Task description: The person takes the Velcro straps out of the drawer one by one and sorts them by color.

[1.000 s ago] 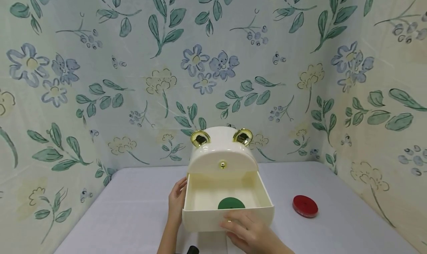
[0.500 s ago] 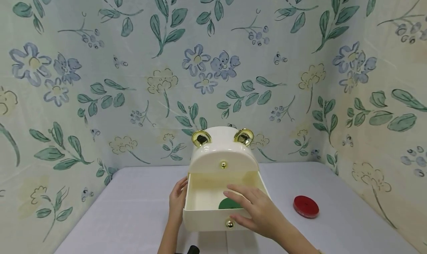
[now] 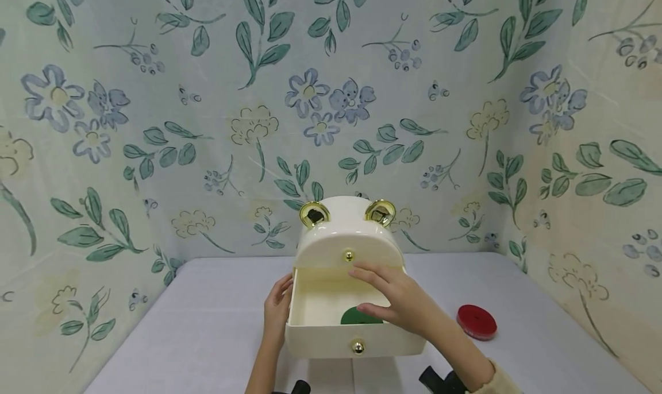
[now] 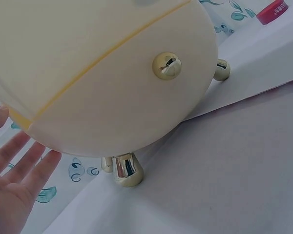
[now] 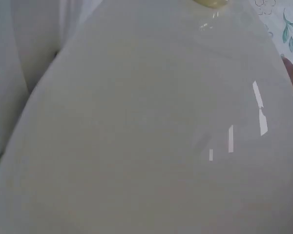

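Note:
A glossy cream storage box with gold-ringed, eye-like knobs on top stands on the table. Its lower drawer is pulled out toward me. Part of a green round disc shows inside, behind the drawer's front wall. My left hand rests against the box's left side; in the left wrist view its extended fingers lie along the lower edge. Over the drawer's right part, my right hand holds nothing, thumb and fingers spread apart, fingertips just below the upper gold knob.
A red flat roll lies on the white-covered table right of the box. Short gold feet raise the box. Black wrist gear shows near the front edge. Floral fabric hangs behind and at both sides.
My right hand has let go of the drawer's lower gold knob and moved up and over the open drawer. The left hand stays at the box's side.

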### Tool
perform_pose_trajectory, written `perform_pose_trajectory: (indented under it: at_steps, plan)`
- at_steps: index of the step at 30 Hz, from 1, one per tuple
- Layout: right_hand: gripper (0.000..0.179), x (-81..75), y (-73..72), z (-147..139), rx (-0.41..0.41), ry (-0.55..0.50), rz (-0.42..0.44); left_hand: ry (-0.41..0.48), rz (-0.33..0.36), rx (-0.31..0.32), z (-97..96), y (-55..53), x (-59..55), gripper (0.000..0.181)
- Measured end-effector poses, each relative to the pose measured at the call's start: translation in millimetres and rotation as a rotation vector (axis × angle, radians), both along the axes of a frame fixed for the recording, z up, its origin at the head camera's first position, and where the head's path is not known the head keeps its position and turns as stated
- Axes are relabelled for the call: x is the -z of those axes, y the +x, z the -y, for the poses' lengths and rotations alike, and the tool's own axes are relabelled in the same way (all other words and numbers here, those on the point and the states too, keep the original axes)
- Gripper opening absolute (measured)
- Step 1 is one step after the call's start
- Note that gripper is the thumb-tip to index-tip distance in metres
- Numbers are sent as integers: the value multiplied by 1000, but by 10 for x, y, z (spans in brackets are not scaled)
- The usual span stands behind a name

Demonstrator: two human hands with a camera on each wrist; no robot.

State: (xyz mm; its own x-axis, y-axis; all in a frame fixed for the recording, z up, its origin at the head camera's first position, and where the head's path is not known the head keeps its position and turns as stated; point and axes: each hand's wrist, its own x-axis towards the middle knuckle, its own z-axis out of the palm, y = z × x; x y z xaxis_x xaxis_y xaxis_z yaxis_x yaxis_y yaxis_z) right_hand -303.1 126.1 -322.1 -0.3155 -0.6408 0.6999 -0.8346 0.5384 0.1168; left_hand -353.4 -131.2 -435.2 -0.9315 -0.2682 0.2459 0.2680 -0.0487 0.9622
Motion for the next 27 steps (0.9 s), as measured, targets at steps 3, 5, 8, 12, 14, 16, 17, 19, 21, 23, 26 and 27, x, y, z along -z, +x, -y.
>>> perform_pose_trajectory:
  at_steps: [3, 5, 8, 12, 14, 16, 17, 19, 21, 23, 26, 27]
  plan:
    - [66, -26, -68, -8, 4, 17, 84, 6, 2, -1, -4, -7, 0, 39]
    - [65, -41, -105, -15, 1, 38, 139, 6, -1, -2, -6, -6, -4, 39]
    - [63, -50, -159, -26, 19, 78, 241, 6, -5, 0, -7, -4, -11, 39]
    - [64, -61, -203, -33, 68, 150, 379, 4, -4, -1, -12, -6, -25, 39]
    - [63, -63, -206, -29, 82, 186, 437, 2, 2, -5, -10, -11, -25, 39]
    - [61, -61, -210, -18, 92, 228, 485, -3, 1, -9, -12, -9, -27, 39]
    - [59, -58, -211, -13, 96, 249, 504, -2, 2, -9, -11, -10, -27, 39]
    - [56, -45, -222, -7, 95, 276, 537, -2, 0, -9, -10, -10, -27, 40]
    - [53, -35, -232, -4, 92, 310, 563, 1, 0, -9, -10, -8, -30, 39]
    - [50, -26, -243, -5, 89, 336, 588, 6, 2, -7, -9, -10, -30, 39]
    - [45, -19, -256, -9, 79, 378, 609, 9, 4, -4, -9, -10, -31, 39]
    - [44, -20, -257, -9, 74, 389, 615, 12, 4, -2, -8, -10, -31, 39]
